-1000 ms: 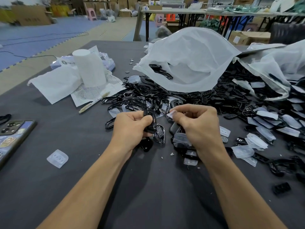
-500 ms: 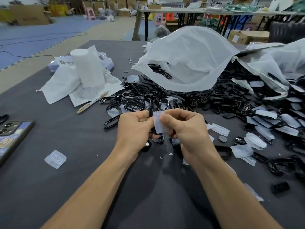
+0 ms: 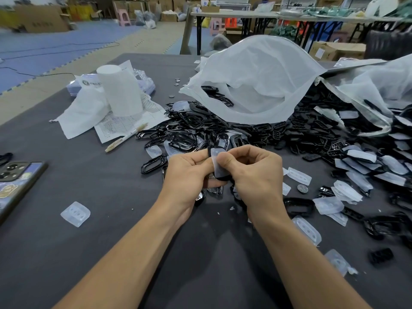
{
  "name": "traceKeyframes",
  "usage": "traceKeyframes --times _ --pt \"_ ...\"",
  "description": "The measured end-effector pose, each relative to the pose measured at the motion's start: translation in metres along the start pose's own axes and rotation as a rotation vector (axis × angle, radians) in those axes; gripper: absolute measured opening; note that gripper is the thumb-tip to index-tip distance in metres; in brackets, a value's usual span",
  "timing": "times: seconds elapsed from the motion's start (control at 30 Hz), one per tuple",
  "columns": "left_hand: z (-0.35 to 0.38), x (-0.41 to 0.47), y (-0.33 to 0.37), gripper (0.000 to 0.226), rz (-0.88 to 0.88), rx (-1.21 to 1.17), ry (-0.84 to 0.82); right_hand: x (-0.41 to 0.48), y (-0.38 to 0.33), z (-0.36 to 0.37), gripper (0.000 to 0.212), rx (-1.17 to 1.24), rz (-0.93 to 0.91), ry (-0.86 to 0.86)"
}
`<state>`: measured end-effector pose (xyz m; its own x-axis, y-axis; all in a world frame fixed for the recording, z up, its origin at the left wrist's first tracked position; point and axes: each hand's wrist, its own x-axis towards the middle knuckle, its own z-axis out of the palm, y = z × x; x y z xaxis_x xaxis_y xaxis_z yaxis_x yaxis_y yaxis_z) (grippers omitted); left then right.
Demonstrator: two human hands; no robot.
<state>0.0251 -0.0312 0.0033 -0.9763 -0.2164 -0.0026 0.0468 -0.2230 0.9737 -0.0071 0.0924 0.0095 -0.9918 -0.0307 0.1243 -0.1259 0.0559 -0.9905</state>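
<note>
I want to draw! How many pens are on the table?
1. The pen lies left of the black pile, one end on the printed sheet. More could be hidden under the pile or bags.

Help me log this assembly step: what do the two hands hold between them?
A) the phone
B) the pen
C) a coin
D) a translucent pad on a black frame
D: the left hand and right hand pinch a translucent pad against a black frame; the pen, coin and phone lie untouched on the table.
</note>
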Motion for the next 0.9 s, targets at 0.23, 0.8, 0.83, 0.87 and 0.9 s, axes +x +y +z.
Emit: traceKeyframes --times 0.23,0.8,0.83,0.87,0.9 --pt "-0.0004 0.0018 0.001 0.023 -0.06 -0.121 -0.116 0.0 -0.0016 -0.0017 0.018 -0.046 -0.031 0.061" --pt "0.0022 -0.0003 -0.0009 0.036 -0.04 -0.178 -0.097 0.0032 -0.001 -0.0008 0.021 -0.176 -0.088 0.092" --pt "0.002 -0.0001 -0.0021 0.035 -0.042 -0.181 -0.103 0.0036 -0.0004 -0.0011 0.021 -0.183 -0.085 0.089" --pt "0.002 -0.0001 -0.0038 0.034 -0.043 -0.18 -0.105 0.0044 0.0003 -0.0013 0.02 -0.193 -0.081 0.089" --pt "0.0019 0.0003 -0.0052 0.033 -0.044 -0.173 -0.105 0.0051 0.001 -0.0017 0.02 -0.207 -0.076 0.089"
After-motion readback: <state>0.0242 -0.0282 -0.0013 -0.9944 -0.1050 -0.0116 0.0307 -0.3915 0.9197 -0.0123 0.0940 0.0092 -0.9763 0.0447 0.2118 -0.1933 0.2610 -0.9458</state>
